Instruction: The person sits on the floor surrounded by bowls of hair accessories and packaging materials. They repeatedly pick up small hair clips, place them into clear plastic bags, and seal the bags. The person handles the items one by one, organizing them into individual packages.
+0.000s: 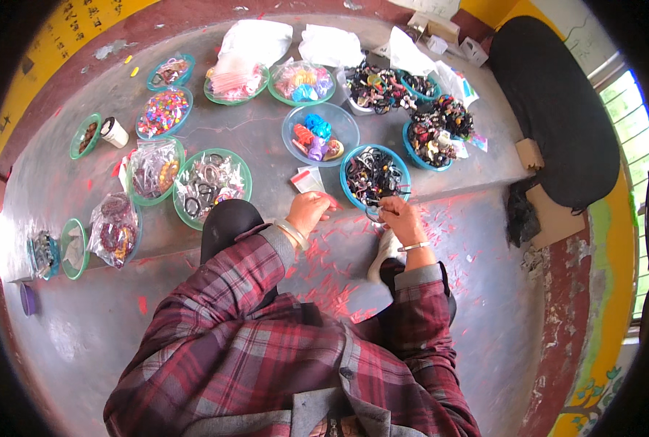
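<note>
My left hand (308,212) is closed in a pinch in front of the ledge, with a small red piece (325,197) showing at its fingertips. To its right, my right hand (403,221) pinches a small greyish loop (372,214) whose kind is too small to tell. That hand is at the near rim of a blue bowl (344,177), which is full of dark hair ties (373,172). A small clear packet with a red band (306,180) lies between the bowl and my left hand.
Many bowls stand on the grey ledge (266,124), among them a green bowl (249,191) of bagged hair ties and a clear bowl (284,138) of colourful bundles. Red scraps (332,291) litter the floor below. A large black padded object (557,109) stands at the right.
</note>
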Tool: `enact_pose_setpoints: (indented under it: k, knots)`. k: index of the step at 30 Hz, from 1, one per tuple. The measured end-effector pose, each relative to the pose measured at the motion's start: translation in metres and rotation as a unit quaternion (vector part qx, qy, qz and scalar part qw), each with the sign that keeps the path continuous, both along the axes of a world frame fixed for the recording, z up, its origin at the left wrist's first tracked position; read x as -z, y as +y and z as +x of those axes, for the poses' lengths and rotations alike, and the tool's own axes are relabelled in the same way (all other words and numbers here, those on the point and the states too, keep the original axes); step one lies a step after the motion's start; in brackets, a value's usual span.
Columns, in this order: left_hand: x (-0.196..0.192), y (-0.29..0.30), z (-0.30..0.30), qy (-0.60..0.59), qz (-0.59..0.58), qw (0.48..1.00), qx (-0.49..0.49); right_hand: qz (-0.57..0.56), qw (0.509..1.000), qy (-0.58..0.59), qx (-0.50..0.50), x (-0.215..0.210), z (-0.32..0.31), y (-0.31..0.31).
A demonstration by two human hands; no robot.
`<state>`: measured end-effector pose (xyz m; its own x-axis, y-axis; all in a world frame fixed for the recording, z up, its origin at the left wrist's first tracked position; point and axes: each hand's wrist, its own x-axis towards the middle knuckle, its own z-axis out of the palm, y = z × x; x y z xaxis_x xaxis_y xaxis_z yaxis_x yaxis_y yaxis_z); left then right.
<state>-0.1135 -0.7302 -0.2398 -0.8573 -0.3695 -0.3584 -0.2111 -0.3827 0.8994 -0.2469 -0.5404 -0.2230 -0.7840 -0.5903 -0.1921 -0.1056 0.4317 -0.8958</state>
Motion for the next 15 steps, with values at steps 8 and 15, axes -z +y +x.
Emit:
enact_pose_setpoints:
  k: [8,15]
  knots:
    - [-0.028,0.003,0.03,-0.017,0.027,0.999,0.027,-0.147,0.974,-0.086,-0.147,-0.101,0.059,-0.037]
    - [-0.068,0.022,0.027,-0.003,-0.017,0.996,0.085,-0.174,0.965,-0.093,-0.175,-0.121,0.052,-0.032]
